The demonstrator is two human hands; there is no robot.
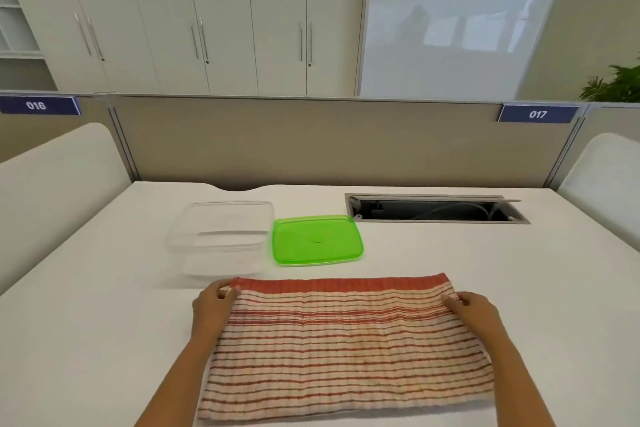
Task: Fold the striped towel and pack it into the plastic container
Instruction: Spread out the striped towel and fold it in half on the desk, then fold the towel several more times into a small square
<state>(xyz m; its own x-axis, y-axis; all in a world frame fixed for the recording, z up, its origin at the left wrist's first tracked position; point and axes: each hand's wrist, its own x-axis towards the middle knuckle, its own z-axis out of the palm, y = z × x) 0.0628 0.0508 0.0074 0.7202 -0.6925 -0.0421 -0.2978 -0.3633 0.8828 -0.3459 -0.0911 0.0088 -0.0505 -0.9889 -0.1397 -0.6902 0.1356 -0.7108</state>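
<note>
One striped towel [346, 343], one clear plastic container [221, 232], one green lid [317, 240] and two bare hands are in view on the white table [86, 340]. The towel lies flat at the near edge of the table, spread wide from left to right, with a solid red band along its far edge and thin red stripes across the rest. The left hand [213, 308] is at the towel's far left corner, its fingers closed in a pinch on the red band there. The right hand [476, 310] is at the far right corner, fingers curled down onto the cloth's edge — gripping or only pressing, I cannot tell. So the towel stretches between the two hands, with most of its cloth lying nearer the person than the fingertips, flanked by the forearms. The container stands open just beyond the towel's left end, near the left hand but apart from it. The lid lies flat on the table just to the right of the container — touching it or not, I cannot tell. Further right, a cable hatch [436, 210] is set in the tabletop, its flap open.
</note>
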